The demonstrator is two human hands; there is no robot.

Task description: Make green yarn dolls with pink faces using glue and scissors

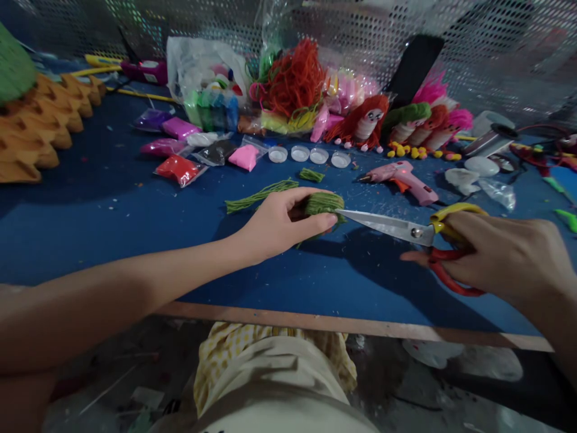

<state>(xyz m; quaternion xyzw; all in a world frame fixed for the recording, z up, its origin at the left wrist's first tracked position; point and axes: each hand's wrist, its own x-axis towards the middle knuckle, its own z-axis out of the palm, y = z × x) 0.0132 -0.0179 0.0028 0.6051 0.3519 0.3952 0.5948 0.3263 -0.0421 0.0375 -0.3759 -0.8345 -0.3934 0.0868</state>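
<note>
My left hand [282,224] is wrapped round a bundle of green yarn [323,203], thumb along its near side. Yellow and red scissors [396,227] are held in my right hand [505,252], fingers through the handles. The blades look closed or nearly so, and their tip meets the right end of the bundle. Behind my left hand, loose green yarn strands [252,196] lie on the blue table [288,279]. A short cut piece of green yarn [311,175] rests just beyond the bundle.
A pink glue gun [406,180] lies behind the scissors. Small round clear lids [319,156] sit in a row further back. Bagged coloured clay [180,170], red yarn [295,78] and yarn-haired dolls [369,123] line the back. An orange egg tray [40,126] stands at left.
</note>
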